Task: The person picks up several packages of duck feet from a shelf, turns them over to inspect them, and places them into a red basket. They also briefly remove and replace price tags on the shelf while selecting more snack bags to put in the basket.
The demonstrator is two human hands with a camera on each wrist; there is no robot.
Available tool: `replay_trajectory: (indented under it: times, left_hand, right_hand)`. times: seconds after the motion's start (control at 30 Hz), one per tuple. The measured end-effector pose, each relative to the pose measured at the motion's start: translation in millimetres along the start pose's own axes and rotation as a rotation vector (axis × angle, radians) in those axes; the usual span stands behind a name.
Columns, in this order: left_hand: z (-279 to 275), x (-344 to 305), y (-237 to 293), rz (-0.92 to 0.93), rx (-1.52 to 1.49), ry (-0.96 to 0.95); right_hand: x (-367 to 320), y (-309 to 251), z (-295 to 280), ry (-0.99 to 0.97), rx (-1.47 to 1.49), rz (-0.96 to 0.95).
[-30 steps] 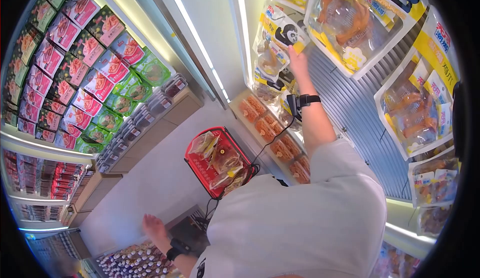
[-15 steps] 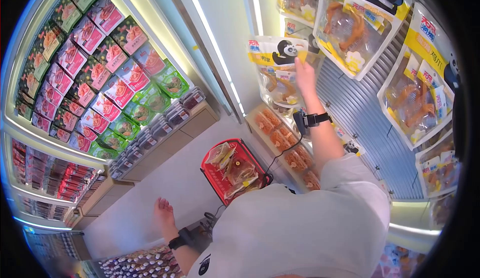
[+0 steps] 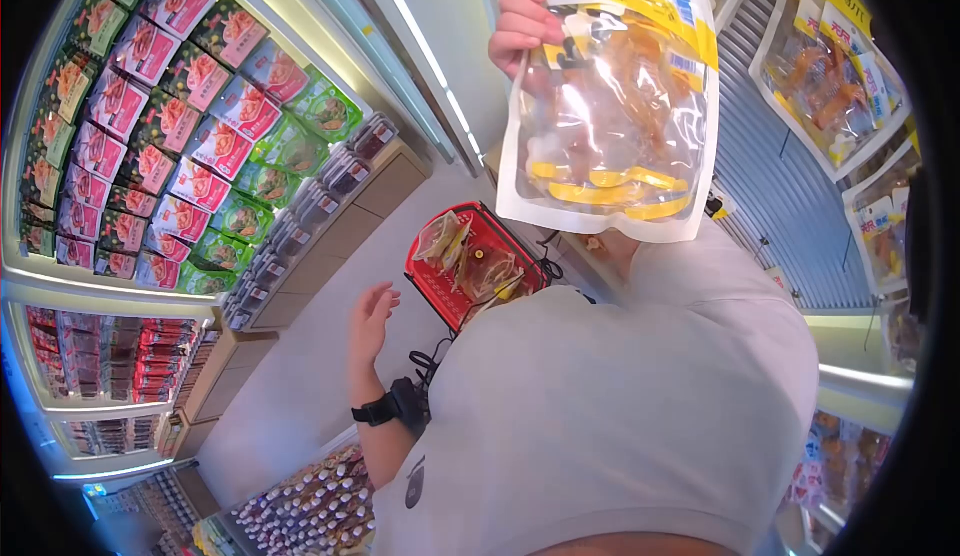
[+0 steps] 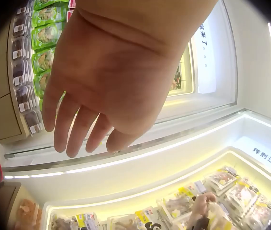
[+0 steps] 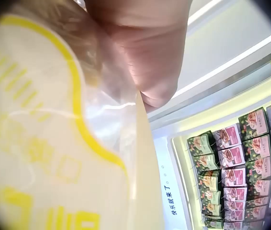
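Right now, gripping the clear, yellow-banded package (image 3: 620,136) by its upper-left edge with the right hand's (image 3: 525,34) curled fingers, before the ribbed rack's (image 3: 775,211) left edge; holding the left hand (image 3: 370,324) open-fingered near the red basket's (image 3: 412,261) edge.

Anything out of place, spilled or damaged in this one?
Nothing stands out. The clear bag in the right hand shows no visible tear, the pink packs sit in fairly even rows, and I see no spill around the red basket.
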State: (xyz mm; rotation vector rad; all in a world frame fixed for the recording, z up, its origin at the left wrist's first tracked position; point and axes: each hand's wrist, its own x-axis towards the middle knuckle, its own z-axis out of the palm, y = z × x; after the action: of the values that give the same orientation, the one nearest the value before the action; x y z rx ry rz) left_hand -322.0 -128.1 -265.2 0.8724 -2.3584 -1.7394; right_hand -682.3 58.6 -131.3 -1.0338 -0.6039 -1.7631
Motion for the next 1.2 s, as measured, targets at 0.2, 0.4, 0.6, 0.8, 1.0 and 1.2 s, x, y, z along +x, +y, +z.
replay_trajectory:
  times: [0.2, 0.4, 0.6, 0.8, 1.0, 1.2]
  left_hand:
    - [10.7, -4.6, 0.2, 0.052, 0.039, -0.138]
    - [8.8, -12.2, -5.1, 0.037, 0.029, -0.187]
    - [-5.5, -17.4, -14.5, 0.015, -0.052, -0.140]
    - [-40.8, -38.8, -53.2, -0.104, -0.123, 0.071]
    - [-57.6, -67.1, -78.9, -0.336, -0.285, 0.350]
    - [-46.5, -95.1, -88.5, -0.473, -0.231, 0.341]
  right_hand:
    - [-0.8, 9.6, -4.9, -0.081, -0.079, 0.047]
    - [-15.5, 1.1, -13.4, 0.037, -0.352, 0.044]
    - [-72.8, -29.4, -45.1, 0.252, -0.594, 0.115]
    - [-130.2, 27.5, -42.1, 1.198, -1.860, 0.377]
    - [-237.4, 92.8, -119.4, 1.010, -2.162, 1.014]
    - [-302.6, 137.7, -168.1, 0.640, -2.006, 1.338]
